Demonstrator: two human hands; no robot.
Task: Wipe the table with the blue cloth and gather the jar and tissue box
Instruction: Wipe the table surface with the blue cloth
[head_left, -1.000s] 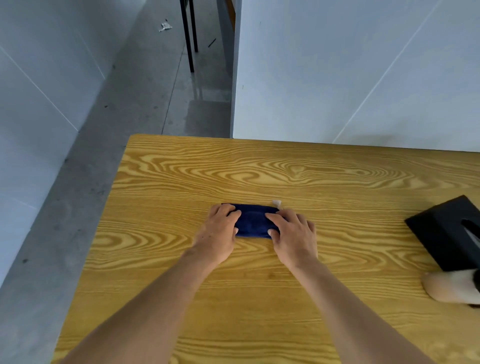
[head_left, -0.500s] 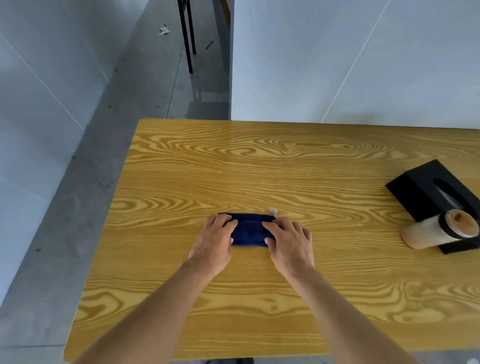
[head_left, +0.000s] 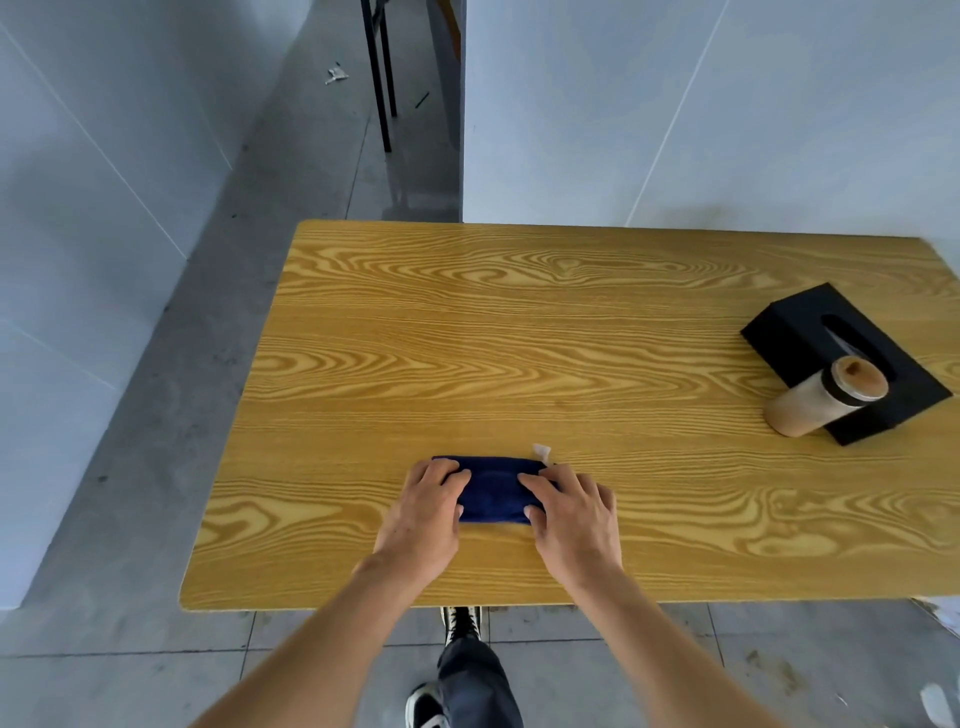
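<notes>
Here your left hand (head_left: 426, 512) and right hand (head_left: 571, 514) press flat, fingers relaxed, on the folded blue cloth (head_left: 493, 491) near the bench (head_left: 519, 332) edge; jar (head_left: 823, 397) touches tissue box (head_left: 810, 338) far right.

Bright, even, diffuse light, no hard glare. Worktop (head_left: 519, 332) grain sharp mid-frame; soft sheen on floor (head_left: 400, 197) at top. Faint shadows under hands. Wide-angle bend at edges: wall lines lean, corners slightly soft, bottom right smeared.
</notes>
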